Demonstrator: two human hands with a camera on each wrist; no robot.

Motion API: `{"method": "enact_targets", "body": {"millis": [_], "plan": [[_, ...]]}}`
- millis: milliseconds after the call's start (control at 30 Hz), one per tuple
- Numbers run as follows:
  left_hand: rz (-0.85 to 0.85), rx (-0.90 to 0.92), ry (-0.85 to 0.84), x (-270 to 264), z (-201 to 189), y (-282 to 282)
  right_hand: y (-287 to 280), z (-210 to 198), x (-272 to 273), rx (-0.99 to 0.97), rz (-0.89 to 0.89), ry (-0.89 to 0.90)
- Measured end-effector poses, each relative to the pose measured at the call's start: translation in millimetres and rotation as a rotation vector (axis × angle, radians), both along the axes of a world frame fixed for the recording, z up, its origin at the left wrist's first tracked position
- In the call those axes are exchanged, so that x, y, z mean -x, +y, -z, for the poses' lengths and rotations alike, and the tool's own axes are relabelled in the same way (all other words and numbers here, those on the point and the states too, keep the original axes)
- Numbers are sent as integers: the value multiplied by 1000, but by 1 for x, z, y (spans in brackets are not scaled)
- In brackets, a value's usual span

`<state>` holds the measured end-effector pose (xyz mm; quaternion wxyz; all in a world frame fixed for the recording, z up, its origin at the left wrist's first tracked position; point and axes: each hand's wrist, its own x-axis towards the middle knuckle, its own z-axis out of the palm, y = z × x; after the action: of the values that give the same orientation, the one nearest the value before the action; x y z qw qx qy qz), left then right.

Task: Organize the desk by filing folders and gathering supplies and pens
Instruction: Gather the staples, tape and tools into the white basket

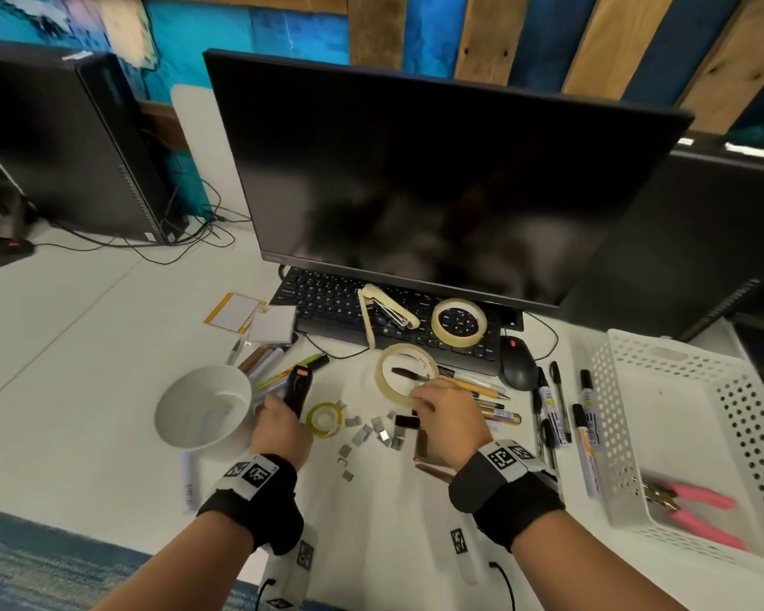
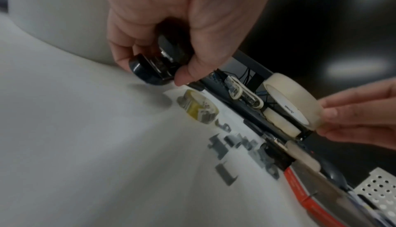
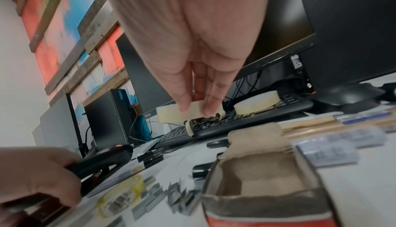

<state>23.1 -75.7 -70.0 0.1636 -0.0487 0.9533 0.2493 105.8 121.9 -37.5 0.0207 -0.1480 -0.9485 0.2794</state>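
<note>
On the cluttered white bench (image 1: 84, 346), the right hand (image 1: 448, 412) pinches a tape roll (image 1: 404, 374); the left hand (image 1: 279, 427) grips a black stapler (image 1: 298, 388). Next, probably the basket (image 1: 689, 434).

No wording is showing clearly enough to read. The markers (image 1: 587, 438) at about four o'clock on the bench (image 1: 84, 346) are carrying printed labels, but the print is blurring out. The wrist bands (image 1: 506, 456) are wearing black-and-white square code patterns, not text. The keyboard (image 1: 327, 302) legends are staying too small to make out.
</note>
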Motion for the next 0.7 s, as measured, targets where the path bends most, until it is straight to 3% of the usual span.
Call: {"method": "enact_targets", "body": {"millis": [100, 233, 433, 700], "plan": [[31, -121, 103, -6, -17, 15, 18, -9, -14, 16, 2, 14], [195, -174, 141, -23, -40, 56, 47, -18, -36, 66, 46, 62], [355, -308, 55, -61, -66, 132, 107, -34, -83, -11, 156, 127], [506, -478, -86, -110, -64, 222, 200, -38, -148, -51, 386, 56]]}}
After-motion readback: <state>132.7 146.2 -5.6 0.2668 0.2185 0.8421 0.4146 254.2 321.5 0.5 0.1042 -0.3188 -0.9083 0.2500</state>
